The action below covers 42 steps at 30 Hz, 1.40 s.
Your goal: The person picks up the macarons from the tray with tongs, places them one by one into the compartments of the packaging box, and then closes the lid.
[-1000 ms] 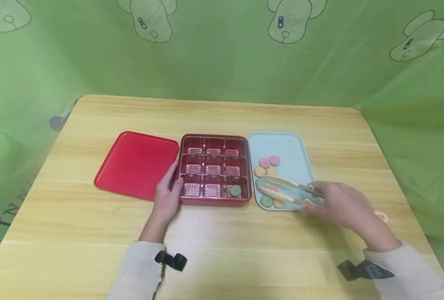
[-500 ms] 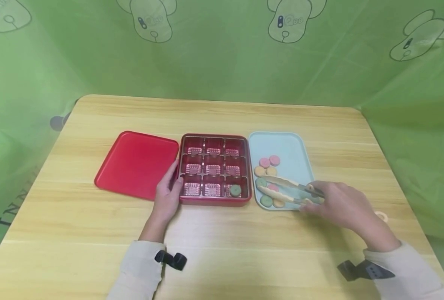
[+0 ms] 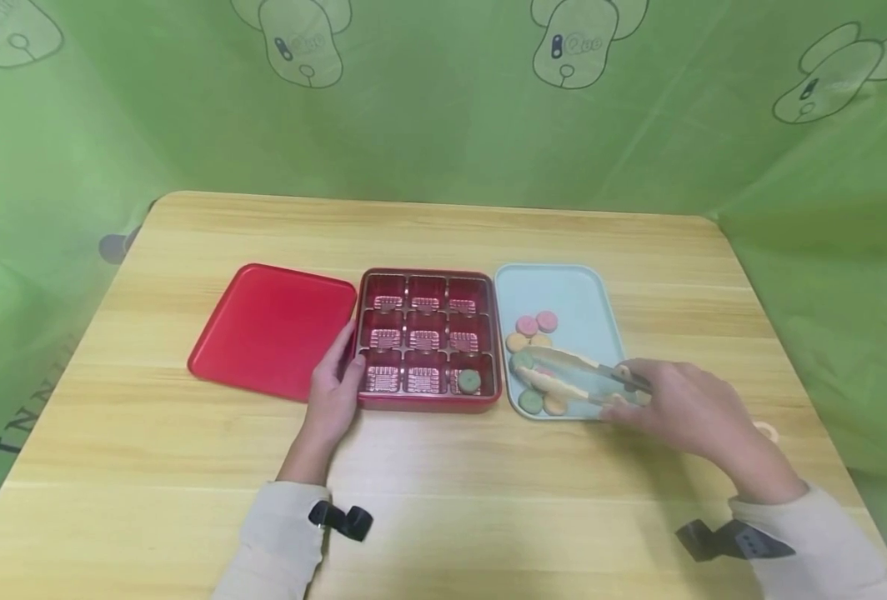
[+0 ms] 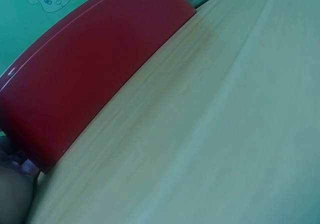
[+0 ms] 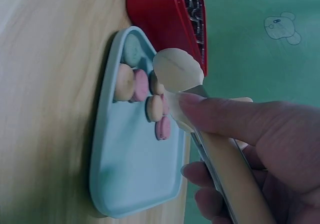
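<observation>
In the head view, my left hand rests against the left side of a red box, fingers straight along its wall and thumb at the front corner. A clear tray with compartments lines the box, and a green macaron lies in its front right compartment. My right hand grips a pair of cream-tipped tongs. Their tips are around a green macaron at the left side of a pale blue tray. The right wrist view shows thumb and fingers on the tongs, whose head hides that macaron.
A red lid lies left of the box, close to it. Several pink, yellow and green macarons lie in the blue tray, among them a pink macaron and a green macaron. Everything stands on a wooden table before a green curtain.
The tongs have shifted slightly and look blurred, and the green macaron at their tips sits a little higher in the view. My left hand and the box have stayed in place.
</observation>
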{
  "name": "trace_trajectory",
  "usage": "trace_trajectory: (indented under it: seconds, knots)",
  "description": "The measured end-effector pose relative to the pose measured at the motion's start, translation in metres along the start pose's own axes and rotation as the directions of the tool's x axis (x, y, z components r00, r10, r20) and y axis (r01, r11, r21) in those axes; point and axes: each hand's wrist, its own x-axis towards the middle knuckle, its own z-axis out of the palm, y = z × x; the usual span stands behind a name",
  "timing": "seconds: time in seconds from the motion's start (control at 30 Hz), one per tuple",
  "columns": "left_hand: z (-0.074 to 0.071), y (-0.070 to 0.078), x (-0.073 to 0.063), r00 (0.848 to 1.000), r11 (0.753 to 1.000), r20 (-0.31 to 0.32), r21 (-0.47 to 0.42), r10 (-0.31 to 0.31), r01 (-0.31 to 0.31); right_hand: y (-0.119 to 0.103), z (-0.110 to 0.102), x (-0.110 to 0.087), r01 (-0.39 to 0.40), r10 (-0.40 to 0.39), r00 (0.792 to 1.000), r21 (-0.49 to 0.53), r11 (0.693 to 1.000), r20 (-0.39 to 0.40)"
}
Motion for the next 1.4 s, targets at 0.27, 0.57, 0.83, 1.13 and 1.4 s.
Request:
trace_trajectory:
  seconds: [0.27, 0.57, 0.83, 1.13, 1.4]
  knots:
    - [0.000, -0.001, 0.000, 1.000, 1.000, -0.006, 0.011, 0.004, -0.004, -0.002, -0.009, 0.000, -0.009, 0.009, 1.000, 0.000, 1.000, -0.014]
    - [0.001, -0.002, 0.000, 1.000, 1.000, -0.003, 0.006, 0.004, -0.004, -0.003, -0.017, 0.002, -0.005, 0.005, 0.999, 0.008, 1.000, -0.040]
    - [0.001, -0.001, 0.000, 1.000, 1.000, -0.002, 0.000, 0.010, -0.010, -0.012, -0.025, 0.003, -0.018, 0.019, 0.999, 0.028, 0.999, -0.036]
    - [0.000, -0.001, -0.001, 1.000, 1.000, 0.000, -0.004, 0.000, 0.000, -0.030, -0.025, 0.006, 0.023, -0.022, 1.000, 0.063, 0.998, -0.011]
    - [0.000, -0.001, 0.000, 1.000, 1.000, -0.010, 0.005, -0.005, 0.005, -0.044, -0.019, 0.013, 0.047, -0.046, 0.999, 0.084, 0.995, -0.019]
